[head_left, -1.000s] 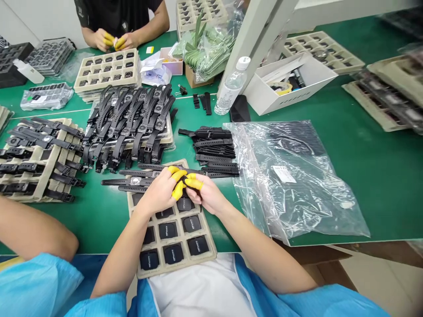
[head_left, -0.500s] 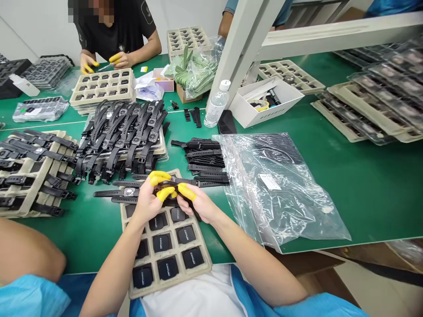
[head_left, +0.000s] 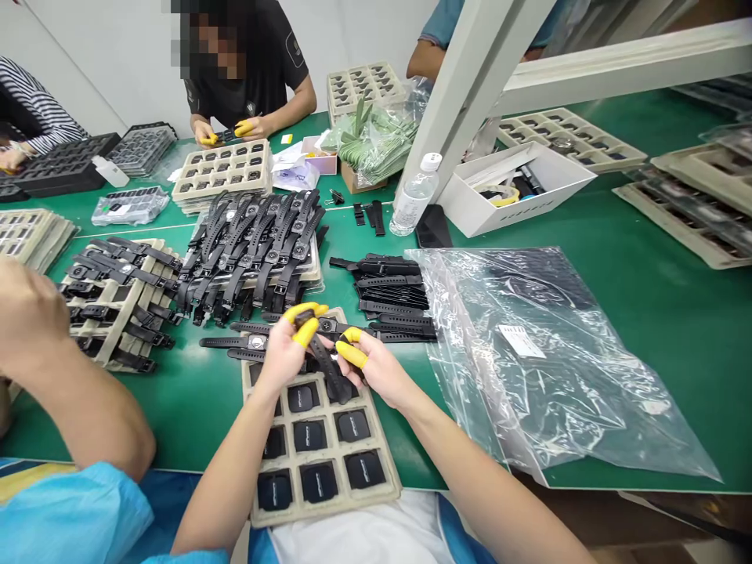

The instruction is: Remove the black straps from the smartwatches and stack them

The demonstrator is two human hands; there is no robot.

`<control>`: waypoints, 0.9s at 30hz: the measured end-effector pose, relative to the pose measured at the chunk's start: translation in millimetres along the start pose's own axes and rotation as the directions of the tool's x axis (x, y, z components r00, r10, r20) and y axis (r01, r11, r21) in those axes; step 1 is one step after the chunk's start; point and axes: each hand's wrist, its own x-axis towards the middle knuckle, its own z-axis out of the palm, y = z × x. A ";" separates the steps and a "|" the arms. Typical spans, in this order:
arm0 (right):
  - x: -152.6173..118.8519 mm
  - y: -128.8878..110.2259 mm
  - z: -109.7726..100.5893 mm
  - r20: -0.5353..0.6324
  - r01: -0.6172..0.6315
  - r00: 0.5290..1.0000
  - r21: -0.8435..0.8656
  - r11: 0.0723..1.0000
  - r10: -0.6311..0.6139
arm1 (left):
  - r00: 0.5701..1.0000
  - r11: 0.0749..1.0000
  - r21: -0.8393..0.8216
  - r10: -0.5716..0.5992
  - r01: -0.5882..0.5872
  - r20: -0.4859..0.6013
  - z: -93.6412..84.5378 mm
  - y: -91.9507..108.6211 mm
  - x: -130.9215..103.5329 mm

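My left hand (head_left: pixel 283 354), with yellow finger cots, is closed on a black smartwatch (head_left: pixel 305 318). Its black strap (head_left: pixel 329 370) hangs down toward my other hand. Beside it, my right hand (head_left: pixel 376 366), also in yellow cots, is pinched over a small dark piece mostly covered by the fingers; I cannot make out what it is. Below both hands lies a beige tray (head_left: pixel 329 462) with black square watch faces in its compartments. Several strapped watches (head_left: pixel 257 342) lie across the tray's far end, partly behind my hands.
A pile of black straps (head_left: pixel 393 294) and a large clear plastic bag (head_left: pixel 529 376) lie to the right. Watches are stacked on trays (head_left: pixel 252 243) at the left. A bottle (head_left: pixel 416 196) stands by a white post and box (head_left: pixel 517 204). Co-workers sit opposite and at left.
My hands have moved slightly apart, and the watch is turned so its strap hangs down between them. The view has shifted left. A neighbour's raised arm now shows at left.
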 end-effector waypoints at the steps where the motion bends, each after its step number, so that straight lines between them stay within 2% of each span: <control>1: 0.0 0.6 0.4 0.009 -0.001 1.000 0.020 1.000 0.001 | 0.995 0.994 0.096 0.043 -0.051 0.087 2.2 -2.9 -1.8; 3: -0.3 2.2 0.8 0.017 -0.001 1.000 0.055 0.999 0.000 | 0.957 0.932 0.272 0.179 -0.239 0.228 3.7 -8.0 -4.2; 5: -0.4 4.3 0.7 0.022 0.006 1.000 0.071 0.997 -0.007 | 0.893 0.826 0.380 0.292 -0.415 0.342 2.2 -11.6 -5.2; 8: -0.2 7.6 -0.3 0.059 0.007 0.998 0.078 0.997 -0.012 | 0.835 0.733 0.438 0.333 -0.521 0.438 -1.7 -13.1 -5.4; 13: -0.1 8.5 -0.1 0.090 -0.046 0.995 0.182 0.982 0.030 | 0.798 0.703 0.422 0.362 -0.573 0.482 -3.6 -11.8 -6.3; 21: 1.4 6.3 3.3 0.062 -0.064 0.997 0.359 0.931 0.045 | 0.833 0.726 0.445 0.329 -0.525 0.446 0.1 -12.6 -10.1; 27: 0.9 6.9 2.6 0.032 -0.058 0.998 0.363 0.930 0.050 | 0.814 0.719 0.449 0.285 -0.531 0.506 -0.1 -0.4 -12.8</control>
